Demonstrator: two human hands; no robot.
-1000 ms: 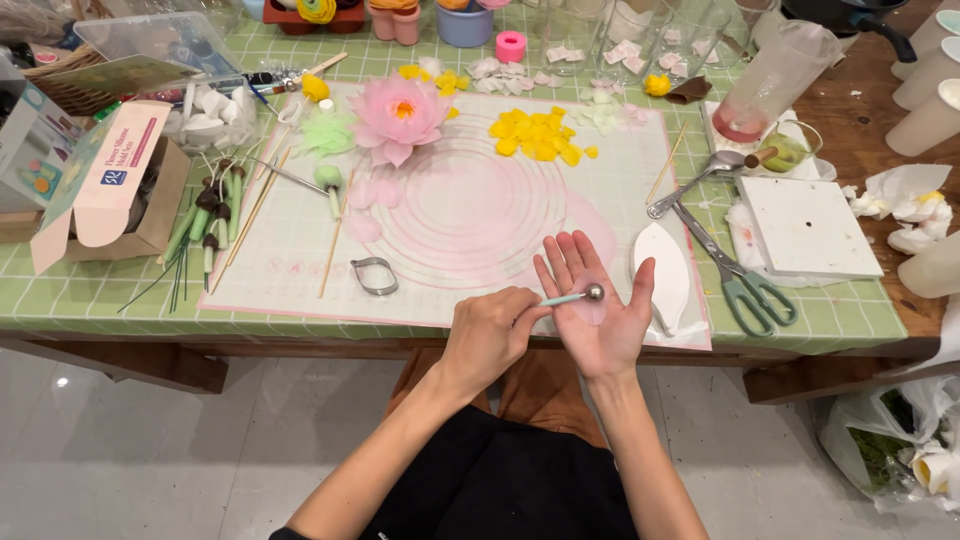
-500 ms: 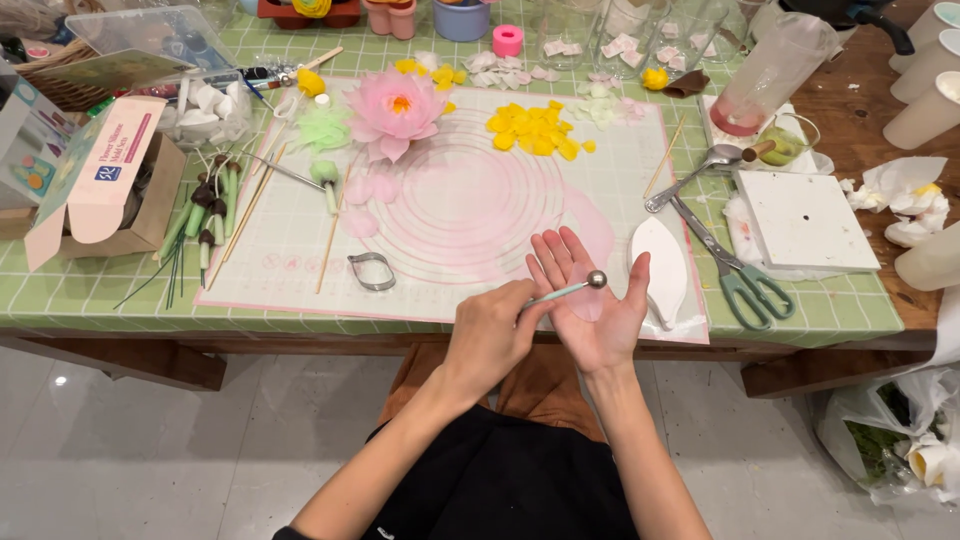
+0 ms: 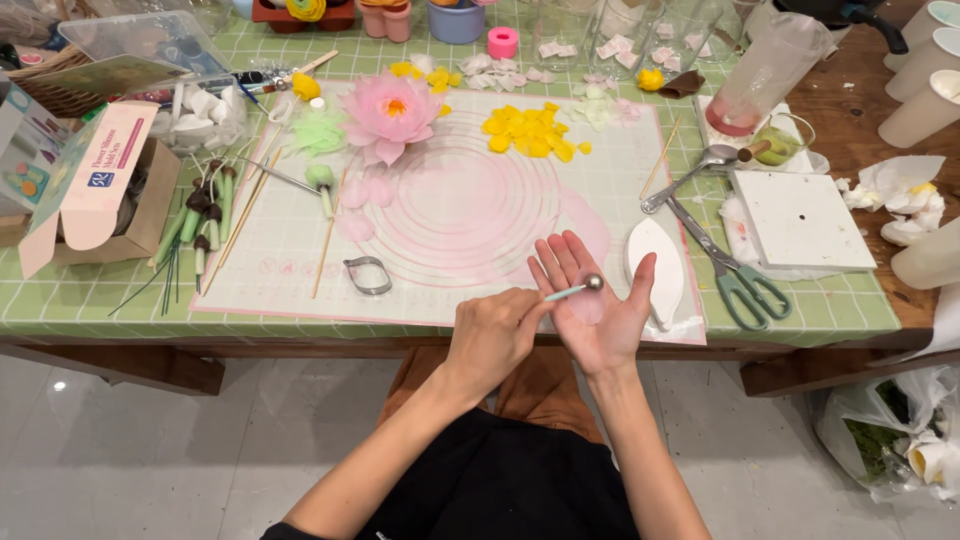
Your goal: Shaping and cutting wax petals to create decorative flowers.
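Note:
My right hand [image 3: 592, 300] is held palm up, fingers spread, just over the table's front edge. A thin pale pink petal [image 3: 585, 308] lies on its palm. My left hand [image 3: 492, 335] pinches the handle of a ball-tipped modelling tool [image 3: 575, 290], whose metal ball rests on the petal near the base of the fingers. Beyond my hands lies a pink-ringed silicone mat [image 3: 450, 215] with a finished pink lotus flower [image 3: 388, 112], loose pink petals [image 3: 355, 205] and yellow petals [image 3: 528, 130].
A white leaf-shaped mould [image 3: 655, 270], green-handled scissors [image 3: 735, 275], a spoon [image 3: 690, 172] and a white foam block [image 3: 800, 218] lie to the right. At left are a metal petal cutter [image 3: 368, 275], wooden sticks, green stems [image 3: 200, 225] and a cardboard box [image 3: 95, 190]. Cups stand far right.
The tool's ball has slid a little across the petal on my right palm, toward the fingers. Both hands stay at the table's front edge.

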